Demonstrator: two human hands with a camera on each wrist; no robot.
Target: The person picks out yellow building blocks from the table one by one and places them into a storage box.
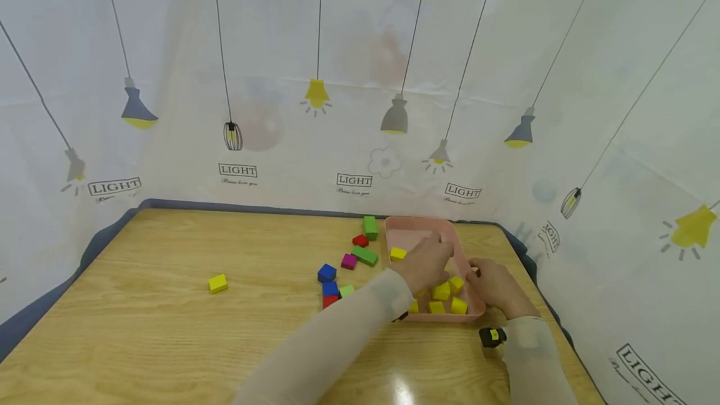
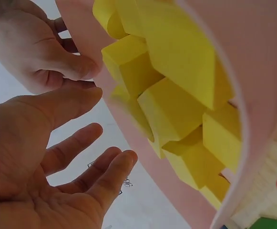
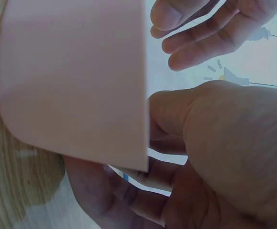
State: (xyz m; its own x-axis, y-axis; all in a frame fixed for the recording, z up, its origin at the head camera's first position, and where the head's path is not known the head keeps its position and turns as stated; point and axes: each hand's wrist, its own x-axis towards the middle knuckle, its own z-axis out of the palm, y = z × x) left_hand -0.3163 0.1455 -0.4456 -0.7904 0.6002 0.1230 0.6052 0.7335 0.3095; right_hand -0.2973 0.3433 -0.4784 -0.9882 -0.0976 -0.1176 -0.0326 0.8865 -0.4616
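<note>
Over the pink tray [image 1: 406, 239] my left hand [image 1: 429, 262] hovers among yellow blocks [image 1: 441, 291]. In the left wrist view its fingers are spread apart with nothing between them, beside the pile of yellow blocks [image 2: 174, 107]. My right hand [image 1: 497, 286] grips the tray's right side. The right wrist view has its thumb at the rim of the tray wall [image 3: 76, 86], with the other fingers bent around the outside and partly hidden. One yellow block [image 1: 217, 284] lies alone on the left part of the table.
Left of the tray lie a green block [image 1: 364, 255], a magenta block [image 1: 349, 261], a blue block [image 1: 326, 273], red pieces and others on the wooden table [image 1: 157, 336]. A printed cloth [image 1: 298, 161] stands behind the table and along its sides.
</note>
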